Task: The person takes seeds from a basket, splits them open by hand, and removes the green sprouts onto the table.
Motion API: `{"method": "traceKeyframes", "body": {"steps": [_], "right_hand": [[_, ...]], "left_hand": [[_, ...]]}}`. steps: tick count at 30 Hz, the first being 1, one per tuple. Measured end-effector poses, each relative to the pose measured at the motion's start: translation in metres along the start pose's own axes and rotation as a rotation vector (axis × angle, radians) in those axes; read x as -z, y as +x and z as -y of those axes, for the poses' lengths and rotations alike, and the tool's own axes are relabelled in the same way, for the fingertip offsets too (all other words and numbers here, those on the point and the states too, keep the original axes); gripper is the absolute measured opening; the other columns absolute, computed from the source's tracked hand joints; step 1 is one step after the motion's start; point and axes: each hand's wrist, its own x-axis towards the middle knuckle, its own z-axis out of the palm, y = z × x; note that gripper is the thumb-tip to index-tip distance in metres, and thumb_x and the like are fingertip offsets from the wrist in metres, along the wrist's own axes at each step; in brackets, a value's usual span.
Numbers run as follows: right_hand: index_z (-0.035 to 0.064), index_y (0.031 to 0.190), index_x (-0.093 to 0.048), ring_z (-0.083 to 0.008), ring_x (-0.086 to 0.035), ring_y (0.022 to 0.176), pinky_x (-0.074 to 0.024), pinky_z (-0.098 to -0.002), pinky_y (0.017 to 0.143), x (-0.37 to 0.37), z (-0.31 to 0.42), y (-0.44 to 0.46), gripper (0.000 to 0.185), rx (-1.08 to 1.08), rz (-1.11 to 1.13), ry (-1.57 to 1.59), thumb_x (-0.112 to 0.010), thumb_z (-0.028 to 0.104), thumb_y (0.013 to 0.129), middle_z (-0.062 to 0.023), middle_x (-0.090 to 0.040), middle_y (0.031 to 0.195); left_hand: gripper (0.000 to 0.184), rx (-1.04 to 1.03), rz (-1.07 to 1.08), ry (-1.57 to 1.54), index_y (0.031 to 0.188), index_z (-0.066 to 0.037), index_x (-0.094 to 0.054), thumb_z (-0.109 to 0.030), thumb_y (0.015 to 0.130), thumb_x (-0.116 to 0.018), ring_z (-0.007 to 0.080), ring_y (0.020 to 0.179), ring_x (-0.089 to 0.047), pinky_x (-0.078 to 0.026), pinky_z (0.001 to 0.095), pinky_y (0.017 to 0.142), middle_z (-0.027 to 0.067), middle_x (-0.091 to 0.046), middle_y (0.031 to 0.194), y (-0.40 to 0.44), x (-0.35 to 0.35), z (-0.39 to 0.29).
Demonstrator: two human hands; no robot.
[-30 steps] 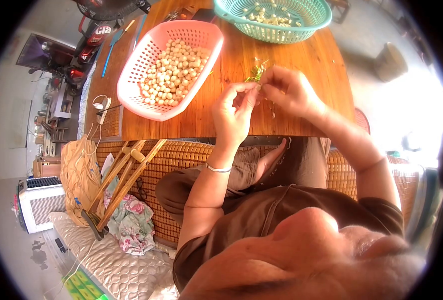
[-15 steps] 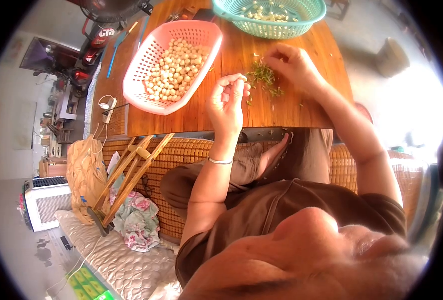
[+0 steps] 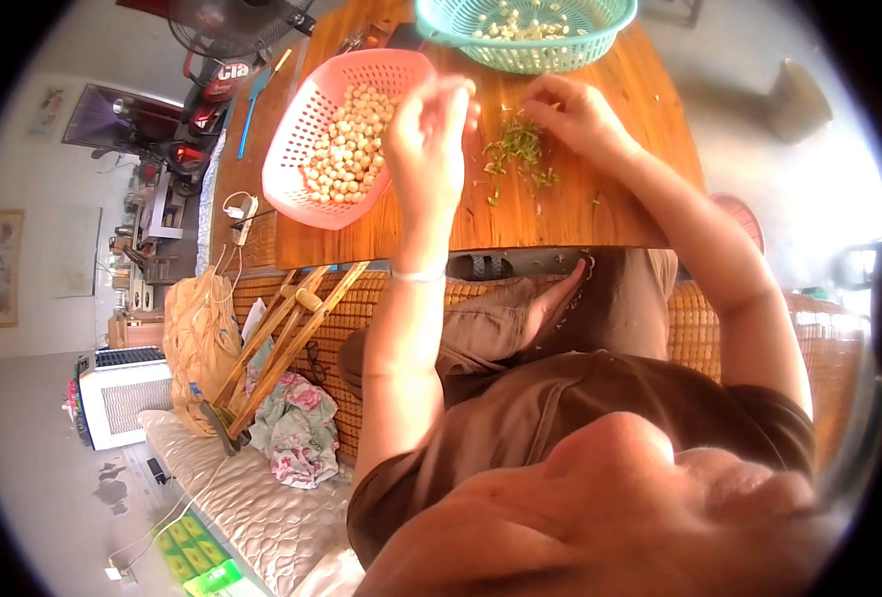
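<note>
My left hand [image 3: 429, 134] is raised at the right edge of the pink basket [image 3: 289, 189], its fingers drawn together with the tips upward. What they hold, if anything, cannot be made out. Many small, pale round pieces [image 3: 351, 144] lie in that basket. On the right, my right hand [image 3: 580, 117] is low over the wooden table [image 3: 625, 204], thumb and fingers pinched beside a loose pile of green scraps [image 3: 516, 149]. Anything between those fingertips is too small to name. A teal basket [image 3: 551, 55] with pale pieces in it stands beyond both hands.
A blue-handled tool [image 3: 250, 114] lies at the table's left side, near a power strip [image 3: 246, 221]. Wooden crutches [image 3: 287, 343] lean on the woven seat below the table. A fan [image 3: 227, 25] is at the upper left.
My left hand has moved up and left from the table's middle to the pink basket's edge. My right hand first parted from it toward the far right, uncovering the green scraps, and now stays there.
</note>
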Motion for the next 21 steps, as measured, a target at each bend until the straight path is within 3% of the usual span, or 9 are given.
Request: {"method": "traceKeyframes", "body": {"steps": [6,8,12,15,16,18,19,20,21], "right_hand": [[0.0046,0.099,-0.066,-0.0321,-0.069,0.077,-0.0553,-0.0372,0.071,-0.008,0.003,-0.004,0.015,0.174,-0.081,-0.131,-0.065,0.012,0.086,-0.0163,-0.071,0.088],[0.0047,0.098,-0.066,-0.0322,-0.069,0.077,-0.0552,-0.0376,0.071,-0.007,0.001,-0.003,0.014,0.211,-0.090,-0.156,-0.065,0.012,0.086,-0.0161,-0.070,0.087],[0.0045,0.096,-0.066,-0.0317,-0.068,0.074,-0.0549,-0.0384,0.069,-0.006,0.001,-0.004,0.012,0.262,-0.115,-0.173,-0.065,0.012,0.087,-0.0163,-0.069,0.085],[0.0042,0.096,-0.065,-0.0315,-0.068,0.076,-0.0540,-0.0386,0.069,-0.006,0.007,-0.006,0.011,0.175,-0.102,-0.130,-0.065,0.012,0.088,-0.0169,-0.069,0.085],[0.0040,0.098,-0.064,-0.0325,-0.067,0.077,-0.0529,-0.0387,0.068,-0.005,0.002,-0.006,0.010,0.152,-0.077,-0.099,-0.061,0.011,0.091,-0.0172,-0.068,0.086],[0.0039,0.099,-0.063,-0.0331,-0.067,0.078,-0.0524,-0.0388,0.069,-0.004,0.003,-0.007,0.011,0.206,-0.071,-0.084,-0.059,0.010,0.092,-0.0174,-0.068,0.085],[0.0037,0.100,-0.062,-0.0337,-0.067,0.078,-0.0520,-0.0390,0.069,-0.003,0.005,-0.008,0.011,0.254,-0.079,-0.087,-0.056,0.010,0.093,-0.0177,-0.067,0.085],[0.0027,0.100,-0.060,-0.0351,-0.066,0.080,-0.0516,-0.0397,0.071,-0.002,0.007,-0.009,0.012,0.251,-0.047,-0.072,-0.053,0.010,0.095,-0.0177,-0.066,0.084],[0.0027,0.100,-0.060,-0.0351,-0.066,0.080,-0.0516,-0.0397,0.071,-0.002,0.008,-0.008,0.012,0.256,-0.043,-0.067,-0.053,0.010,0.095,-0.0177,-0.066,0.084]], "left_hand": [[0.014,-0.396,0.169,0.528,0.102,-0.004,-0.069,-0.014,0.093,-0.064,0.0153,0.069,-0.070,-0.053,0.0295,0.062,0.0060,-0.073,0.078,0.106,-0.030,0.018],[0.029,-0.247,0.345,0.658,0.090,0.003,-0.068,-0.023,0.095,-0.056,0.0333,0.072,-0.066,-0.050,0.0418,0.070,0.0207,-0.068,0.080,0.125,-0.042,0.010],[0.023,-0.527,0.267,0.786,0.090,0.001,-0.069,-0.019,0.093,-0.058,0.0321,0.071,-0.066,-0.049,0.0412,0.068,0.0208,-0.067,0.075,0.141,-0.041,0.015],[0.021,-0.357,0.210,0.760,0.089,0.002,-0.068,-0.017,0.093,-0.059,0.0315,0.071,-0.066,-0.050,0.0399,0.067,0.0198,-0.068,0.077,0.143,-0.017,0.005],[0.019,-0.461,0.156,0.689,0.091,0.001,-0.066,-0.015,0.094,-0.056,0.0285,0.070,-0.066,-0.050,0.0395,0.067,0.0171,-0.068,0.077,0.139,-0.002,0.002],[0.022,-0.253,0.069,0.754,0.094,0.001,-0.064,-0.017,0.099,-0.051,0.0209,0.069,-0.064,-0.050,0.0353,0.066,0.0114,-0.065,0.071,0.128,0.034,-0.014],[0.024,-0.331,0.038,0.748,0.091,0.002,-0.065,-0.018,0.098,-0.053,0.0201,0.066,-0.063,-0.049,0.0341,0.064,0.0107,-0.064,0.069,0.136,0.066,0.006],[0.015,-0.225,0.046,0.877,0.100,-0.005,-0.069,-0.016,0.094,-0.061,0.0186,0.069,-0.071,-0.054,0.0318,0.063,0.0080,-0.073,0.075,0.135,0.090,0.003],[0.016,-0.102,0.028,0.743,0.100,-0.006,-0.068,-0.017,0.095,-0.058,0.0209,0.069,-0.072,-0.055,0.0336,0.065,0.0103,-0.073,0.076,0.127,0.106,0.001]]}}
